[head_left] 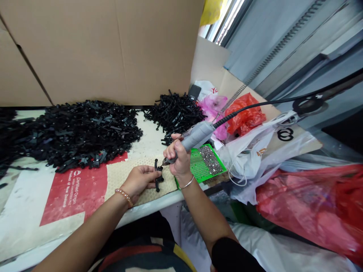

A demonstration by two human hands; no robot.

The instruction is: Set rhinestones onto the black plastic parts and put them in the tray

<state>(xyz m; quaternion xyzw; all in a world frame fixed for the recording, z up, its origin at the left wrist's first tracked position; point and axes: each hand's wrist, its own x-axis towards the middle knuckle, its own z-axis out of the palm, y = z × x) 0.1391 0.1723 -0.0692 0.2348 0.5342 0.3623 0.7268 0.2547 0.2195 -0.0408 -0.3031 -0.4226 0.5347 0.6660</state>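
My right hand (pixel 179 158) is wrapped round a grey electric screwdriver (pixel 197 135), which hangs from a coiled spring and a black cable. Its tip points down and left at a small black plastic part (pixel 157 183). Between thumb and fingers, my left hand (pixel 144 178) pinches that part on a tan textured mat (pixel 121 180). The tip is at or very near the part; contact is too small to make out. Just right of my right hand lies a green tray (pixel 195 170) with many small silver screws (pixel 210 159).
A large heap of black parts (pixel 90 132) covers the table's left side; a smaller heap (pixel 176 113) lies at the back. Tall cardboard (pixel 99 49) stands behind them. Red plastic bags (pixel 245 113) and a white bag (pixel 246 162) crowd the right. The black cable (pixel 272 101) crosses overhead.
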